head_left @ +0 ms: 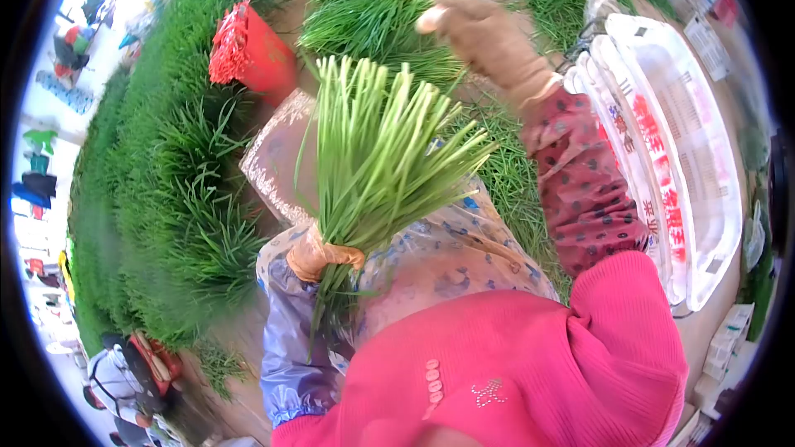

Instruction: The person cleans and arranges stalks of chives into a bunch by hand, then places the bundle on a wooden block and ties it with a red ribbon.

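The left hand [325, 258], gloved in orange, is holding a firm grip before the torso [530, 339], its sleeved left forearm [300, 356] lying along that side. The right arm [584, 170] is slanting forward and outward; the gloved right hand [493, 45] is hovering blurred, finger pose unclear.

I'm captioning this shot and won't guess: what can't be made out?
All in the head view:
Left hand: palm hidden by the green bunch it grips.
Right hand: finger positions blurred, probably by motion.
Printed sheet, upper right: lettering too small.
Blue thing, far left: too small to identify.
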The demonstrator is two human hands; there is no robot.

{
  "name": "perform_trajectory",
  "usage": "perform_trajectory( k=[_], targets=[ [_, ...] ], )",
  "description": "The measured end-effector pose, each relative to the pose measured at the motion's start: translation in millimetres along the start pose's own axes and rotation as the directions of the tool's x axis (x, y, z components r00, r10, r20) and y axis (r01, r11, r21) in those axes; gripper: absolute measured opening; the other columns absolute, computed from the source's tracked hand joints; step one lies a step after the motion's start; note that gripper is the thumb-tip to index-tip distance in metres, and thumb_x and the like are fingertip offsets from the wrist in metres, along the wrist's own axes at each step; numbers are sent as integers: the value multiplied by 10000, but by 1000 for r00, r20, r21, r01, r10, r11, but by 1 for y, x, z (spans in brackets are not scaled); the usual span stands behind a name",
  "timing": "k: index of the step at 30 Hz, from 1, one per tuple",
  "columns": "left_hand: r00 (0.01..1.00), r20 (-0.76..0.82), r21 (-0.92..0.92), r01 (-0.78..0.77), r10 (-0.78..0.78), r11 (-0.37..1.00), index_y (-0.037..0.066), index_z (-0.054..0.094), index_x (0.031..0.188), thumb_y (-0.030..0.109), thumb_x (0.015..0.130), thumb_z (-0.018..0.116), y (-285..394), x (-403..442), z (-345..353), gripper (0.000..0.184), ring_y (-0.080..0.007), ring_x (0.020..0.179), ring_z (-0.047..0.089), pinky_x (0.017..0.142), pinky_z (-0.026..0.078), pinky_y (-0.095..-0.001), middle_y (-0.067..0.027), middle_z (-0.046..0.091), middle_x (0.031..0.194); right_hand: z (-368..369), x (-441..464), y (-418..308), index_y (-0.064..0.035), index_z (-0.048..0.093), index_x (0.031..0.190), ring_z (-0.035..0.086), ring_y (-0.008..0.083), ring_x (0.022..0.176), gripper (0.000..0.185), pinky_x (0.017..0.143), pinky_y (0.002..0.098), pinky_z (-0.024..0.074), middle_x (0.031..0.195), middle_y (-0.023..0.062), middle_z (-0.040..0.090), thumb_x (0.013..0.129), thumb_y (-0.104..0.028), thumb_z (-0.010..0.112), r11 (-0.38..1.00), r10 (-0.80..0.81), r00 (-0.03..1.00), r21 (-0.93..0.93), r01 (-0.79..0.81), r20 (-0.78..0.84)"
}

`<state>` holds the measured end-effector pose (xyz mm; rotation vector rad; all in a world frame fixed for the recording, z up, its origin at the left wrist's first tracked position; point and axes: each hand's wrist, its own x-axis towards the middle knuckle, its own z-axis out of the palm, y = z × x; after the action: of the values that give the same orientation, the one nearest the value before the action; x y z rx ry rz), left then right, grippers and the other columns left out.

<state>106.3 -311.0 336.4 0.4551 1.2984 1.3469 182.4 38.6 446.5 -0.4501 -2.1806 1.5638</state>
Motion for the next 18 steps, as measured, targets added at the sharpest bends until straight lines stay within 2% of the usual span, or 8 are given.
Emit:
perform_trajectory(
  k=[1,3,5,9,11,13,15,18],
  targets=[
    [999,-28,47,20,-18,999,-49,593,1018,-105,639,748,6,-1,5,414,-210,642,615,546,493,-327,-100,618,728,-8,-1,0,-85,699,981,390,34,472,254,387,219,281,602,-72,454,927,-311,596,982,153,984,127,-141,-88],
    [997,-42,182,71,-65,981,-39,600,1020,-75,628,766,11,1,4,428,-180,640,598,544,483,-319,-77,624,739,-30,8,11,-80,694,997,364,30,454,231,376,215,254,588,-82,445,937,-273,583,963,138,979,250,-98,-147],
    [996,45,490,-88,76,867,-18,614,1014,-46,637,761,8,4,0,405,-144,600,604,512,474,-305,-57,652,708,-42,7,14,-76,689,1014,337,27,436,210,365,211,226,574,-92,436,947,-235,569,929,139,965,368,-49,-221],
    [997,1,295,-80,83,952,-16,620,996,-38,653,743,9,6,11,365,-143,613,607,522,476,-303,-60,649,704,-35,-10,3,-17,535,1296,532,64,619,426,505,206,428,807,5,602,905,-162,620,993,105,993,44,-107,55],
    [1000,31,395,-14,1,919,-11,618,1002,-31,659,735,10,10,9,363,-140,612,596,532,478,-302,-67,645,733,-24,-21,1,-3,405,1406,592,112,788,622,681,244,497,961,68,631,852,-119,662,999,16,898,-42,3,439],
    [999,28,353,-42,34,935,-9,618,1004,-29,650,739,10,12,15,375,-145,629,594,542,482,-308,-62,643,749,-9,-21,-1,7,356,1430,591,126,840,703,740,259,493,983,65,635,814,-79,683,976,183,782,-209,-70,596],
    [998,16,312,-69,68,948,-6,617,1006,-27,640,743,7,13,15,387,-150,645,591,552,487,-314,-58,641,764,3,-21,16,25,407,1393,582,92,812,627,709,221,478,979,45,641,816,-48,643,982,65,801,-179,53,595],
    [974,54,572,-212,221,792,6,620,1018,-13,614,761,2,15,10,428,-167,667,586,569,492,-324,-52,638,757,9,-22,22,25,576,1230,585,57,782,400,704,205,478,923,16,658,833,-5,540,995,81,838,7,-101,540]
  ],
)
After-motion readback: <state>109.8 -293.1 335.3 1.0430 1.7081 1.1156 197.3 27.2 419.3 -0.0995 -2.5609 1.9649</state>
